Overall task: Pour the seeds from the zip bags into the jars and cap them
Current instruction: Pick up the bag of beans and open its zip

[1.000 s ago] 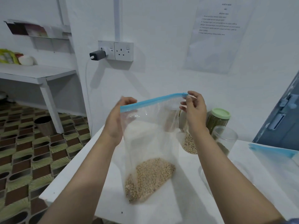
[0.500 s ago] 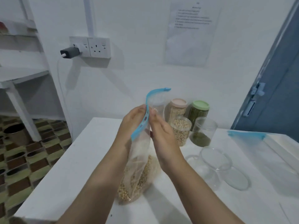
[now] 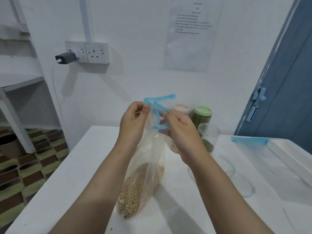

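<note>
Two hands pinch a crinkly clear zip bag of round beige seeds.

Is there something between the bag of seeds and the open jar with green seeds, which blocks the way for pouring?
Only the person's own right hand and forearm lie between the zip bag and the open jar. No other object visibly blocks that path.
</note>
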A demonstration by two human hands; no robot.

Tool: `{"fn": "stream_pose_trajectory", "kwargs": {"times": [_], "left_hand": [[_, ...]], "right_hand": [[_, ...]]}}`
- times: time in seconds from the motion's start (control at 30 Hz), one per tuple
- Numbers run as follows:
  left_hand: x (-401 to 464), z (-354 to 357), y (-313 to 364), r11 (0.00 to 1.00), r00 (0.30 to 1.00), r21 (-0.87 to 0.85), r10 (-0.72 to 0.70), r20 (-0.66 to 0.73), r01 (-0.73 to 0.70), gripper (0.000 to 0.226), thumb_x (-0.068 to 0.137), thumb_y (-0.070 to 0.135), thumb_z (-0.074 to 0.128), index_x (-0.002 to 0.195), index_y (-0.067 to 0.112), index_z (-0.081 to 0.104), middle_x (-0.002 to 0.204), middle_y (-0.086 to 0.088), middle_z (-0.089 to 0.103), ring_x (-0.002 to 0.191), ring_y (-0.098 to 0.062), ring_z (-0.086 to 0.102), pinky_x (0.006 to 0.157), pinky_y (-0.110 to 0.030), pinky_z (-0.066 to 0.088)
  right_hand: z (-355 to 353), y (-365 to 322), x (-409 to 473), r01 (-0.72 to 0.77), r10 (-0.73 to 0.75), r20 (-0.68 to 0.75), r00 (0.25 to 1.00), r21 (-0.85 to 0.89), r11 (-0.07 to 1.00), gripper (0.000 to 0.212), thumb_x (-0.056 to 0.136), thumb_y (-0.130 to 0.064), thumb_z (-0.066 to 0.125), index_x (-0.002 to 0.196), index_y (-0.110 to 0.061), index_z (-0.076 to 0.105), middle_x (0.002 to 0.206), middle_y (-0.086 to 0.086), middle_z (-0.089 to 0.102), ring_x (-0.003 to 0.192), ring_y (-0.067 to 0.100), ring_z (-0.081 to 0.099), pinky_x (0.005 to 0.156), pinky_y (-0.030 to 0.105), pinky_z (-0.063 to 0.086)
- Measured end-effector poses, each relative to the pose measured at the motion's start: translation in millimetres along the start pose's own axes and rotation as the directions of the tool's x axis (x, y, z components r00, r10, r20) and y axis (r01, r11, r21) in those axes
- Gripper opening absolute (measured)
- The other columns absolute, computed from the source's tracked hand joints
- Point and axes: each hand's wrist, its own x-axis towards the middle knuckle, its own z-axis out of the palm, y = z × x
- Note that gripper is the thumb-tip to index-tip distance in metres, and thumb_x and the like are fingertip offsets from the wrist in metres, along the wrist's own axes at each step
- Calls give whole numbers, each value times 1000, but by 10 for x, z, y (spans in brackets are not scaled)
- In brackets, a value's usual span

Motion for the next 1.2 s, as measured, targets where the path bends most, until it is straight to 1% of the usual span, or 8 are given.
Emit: {"fn": "stream_pose_trajectory", "kwargs": {"times": [0.27,0.6,0.7,0.8,0.87,1.0,1.1,1.2], "left_hand": [[231,-275,-105,1000,959,-3,28,-283,-30,25,102,26,54,78,25,60,78,14,61,70,-1,53,79,-26,46],[121,-266,91,968,907,55,250,-340,-246,18,97,19,63,82,27,58,73,17,55,68,4,48,71,-12,42],[33,-221,-23,965,920,95,263,-290,-246,18,97,23,63,82,30,56,74,22,57,73,4,50,75,-22,42],[10,-244,-230,974,945,61,225,-235,-217,12,94,42,62,89,33,57,87,25,59,90,0,55,88,-31,46],[62,-295,-324,981,968,-26,184,-172,-191,32,86,61,52,98,31,57,107,16,60,108,-7,55,96,-26,44],[285,-348,-545,987,991,-161,-39,-126,18,37,98,62,31,112,34,52,132,2,55,130,-15,49,111,-39,40],[401,-305,-644,961,965,-92,-261,0,260,45,98,55,44,135,29,44,126,4,58,118,-20,57,94,-34,48],[490,-232,-660,931,930,-48,-357,88,362,39,80,48,54,109,23,62,89,12,67,87,-15,63,74,-27,51]], "right_hand": [[-301,72,136,-55,22,-213,977,-148,987,31,98,-19,52,77,-22,74,56,-17,57,56,2,50,61,22,38],[-476,-139,694,-12,-54,-335,941,-193,981,22,94,-15,54,85,-12,74,75,-6,57,63,12,45,63,29,39],[-457,-50,775,-61,4,-296,955,-182,981,21,94,-12,54,84,-18,72,78,-5,59,63,11,48,58,26,41],[-412,145,736,-67,19,-271,962,-169,983,18,94,-15,56,92,-23,72,85,-6,65,75,15,57,74,34,48],[-386,247,651,-42,10,-273,962,-111,993,20,98,-23,56,112,-27,69,107,-6,68,98,16,63,93,37,49],[-369,465,322,111,-130,-236,963,-93,989,54,91,-66,44,142,-48,39,139,-15,48,126,0,49,112,30,38],[-314,755,67,307,-338,-161,927,-190,933,75,80,-82,46,145,-57,20,153,-14,32,139,3,36,115,28,34],[-203,943,-64,378,-434,-101,895,-344,860,72,85,-65,60,144,-61,20,155,-7,24,143,20,30,117,45,32]]}}
